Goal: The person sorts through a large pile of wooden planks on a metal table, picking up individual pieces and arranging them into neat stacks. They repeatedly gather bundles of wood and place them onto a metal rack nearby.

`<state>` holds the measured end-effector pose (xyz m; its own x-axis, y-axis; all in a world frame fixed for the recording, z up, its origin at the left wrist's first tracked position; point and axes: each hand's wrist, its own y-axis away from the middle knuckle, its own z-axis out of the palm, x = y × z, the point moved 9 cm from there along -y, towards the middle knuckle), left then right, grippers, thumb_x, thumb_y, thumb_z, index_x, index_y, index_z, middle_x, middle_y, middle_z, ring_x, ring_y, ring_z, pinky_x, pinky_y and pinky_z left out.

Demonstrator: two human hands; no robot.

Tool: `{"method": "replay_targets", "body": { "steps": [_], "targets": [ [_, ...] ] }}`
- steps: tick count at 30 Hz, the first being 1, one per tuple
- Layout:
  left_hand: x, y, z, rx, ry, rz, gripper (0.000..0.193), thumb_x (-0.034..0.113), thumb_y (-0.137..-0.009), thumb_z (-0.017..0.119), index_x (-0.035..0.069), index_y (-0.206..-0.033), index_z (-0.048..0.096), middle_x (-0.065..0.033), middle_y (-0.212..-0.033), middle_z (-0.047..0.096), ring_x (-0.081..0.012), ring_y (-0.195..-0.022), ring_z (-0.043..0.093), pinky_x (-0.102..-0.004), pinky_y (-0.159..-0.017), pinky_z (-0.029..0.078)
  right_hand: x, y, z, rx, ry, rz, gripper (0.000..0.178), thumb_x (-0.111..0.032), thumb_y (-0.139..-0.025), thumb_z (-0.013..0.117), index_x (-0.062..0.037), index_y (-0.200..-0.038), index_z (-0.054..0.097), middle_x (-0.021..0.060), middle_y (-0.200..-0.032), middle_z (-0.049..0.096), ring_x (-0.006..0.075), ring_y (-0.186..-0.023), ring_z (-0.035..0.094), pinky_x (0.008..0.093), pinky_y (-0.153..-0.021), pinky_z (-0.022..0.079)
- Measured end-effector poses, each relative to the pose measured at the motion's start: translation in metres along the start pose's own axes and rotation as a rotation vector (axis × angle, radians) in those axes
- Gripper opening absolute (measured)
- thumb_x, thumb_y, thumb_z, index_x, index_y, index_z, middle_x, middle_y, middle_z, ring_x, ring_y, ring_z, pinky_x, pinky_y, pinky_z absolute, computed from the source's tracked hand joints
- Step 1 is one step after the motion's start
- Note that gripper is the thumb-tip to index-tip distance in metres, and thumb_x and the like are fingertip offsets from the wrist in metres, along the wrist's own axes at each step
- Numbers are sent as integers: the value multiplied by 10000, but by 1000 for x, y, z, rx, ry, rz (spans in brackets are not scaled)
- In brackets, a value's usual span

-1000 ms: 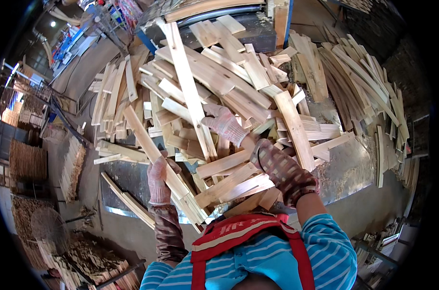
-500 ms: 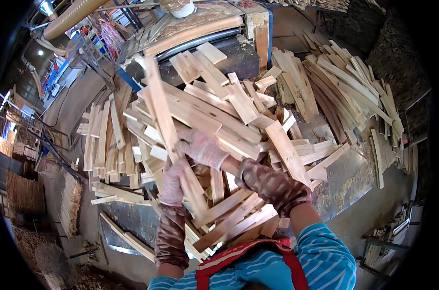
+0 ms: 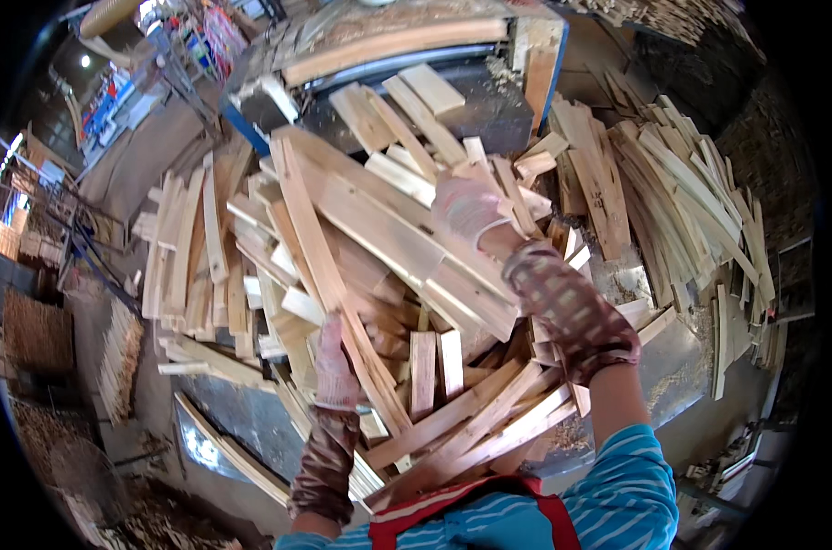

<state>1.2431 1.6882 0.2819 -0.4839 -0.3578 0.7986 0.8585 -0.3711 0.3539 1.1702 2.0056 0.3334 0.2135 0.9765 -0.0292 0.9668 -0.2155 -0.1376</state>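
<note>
A jumbled pile of pale wooden boards lies in front of me on a dark metal table (image 3: pixel 242 417). My left hand (image 3: pixel 335 371), in a whitish glove, is at the left edge of a long narrow board (image 3: pixel 308 229) that slants across the pile. Its thumb points up along the edge, and its other fingers are mostly hidden by the wood. Farther off, my gloved right hand (image 3: pixel 469 211) reaches over the pile among short boards. Its fingers are blurred, so their grip is unclear. Between the hands lie wide boards (image 3: pixel 379 225).
Beyond the pile stands a machine (image 3: pixel 393 55) with a wooden bar across its opening and boards before it. More boards (image 3: pixel 677 192) are heaped at the right, and others (image 3: pixel 191 247) stick out at the left. Stacked wood (image 3: pixel 118 362) stands on the floor at left.
My right hand has left the long board and moved farther off and to the right. The long board now lies lower on the pile, with my left hand still beside it.
</note>
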Motion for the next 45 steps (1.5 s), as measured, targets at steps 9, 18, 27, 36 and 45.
{"method": "replay_targets", "body": {
  "steps": [9, 18, 27, 36, 45],
  "targets": [
    [5, -22, 39, -221, 185, -41, 567, 414, -968, 681, 7, -1331, 524, -134, -1165, 648, -279, -1096, 664, -457, -989, 579, 60, -43, -9, 9, -128, 285, 630, -341, -911, 586, -162, -1490, 412, 235, -1421, 533, 436, -1269, 565, 520, -1012, 500],
    [14, -23, -2, -54, 15, 141, 415, 266, -1044, 586, 7, -1360, 517, -112, -1226, 664, -238, -1103, 671, -357, -927, 579, 38, 18, -28, -55, -652, 144, 726, -234, -817, 682, -67, -1480, 441, 264, -1317, 625, 369, -1172, 637, 408, -1030, 477],
    [64, 79, -20, 51, 92, 289, 291, 280, -1038, 568, 43, -1203, 603, -62, -1015, 683, -146, -859, 679, -319, -733, 580, -138, 215, -119, -116, -1206, -39, 841, -200, -845, 773, -28, -1555, 357, 204, -1320, 585, 245, -1099, 620, 361, -943, 533],
    [58, 209, -159, 357, 41, 296, 694, 36, -809, 687, -18, -1435, 393, -139, -1077, 634, -227, -978, 661, -371, -825, 600, -357, 337, -96, -400, -638, -658, 703, -362, -939, 610, -35, -1505, 351, 248, -1393, 542, 447, -1146, 612, 481, -946, 527],
    [42, 269, -405, 1099, -901, 66, 504, 191, -733, 808, -1, -1172, 650, -188, -1099, 648, -327, -994, 647, -445, -854, 529, -348, 387, -69, -590, -775, -677, 493, -373, -960, 618, -99, -1366, 561, 191, -1222, 642, 375, -1055, 656, 447, -876, 555]
  ]
}}
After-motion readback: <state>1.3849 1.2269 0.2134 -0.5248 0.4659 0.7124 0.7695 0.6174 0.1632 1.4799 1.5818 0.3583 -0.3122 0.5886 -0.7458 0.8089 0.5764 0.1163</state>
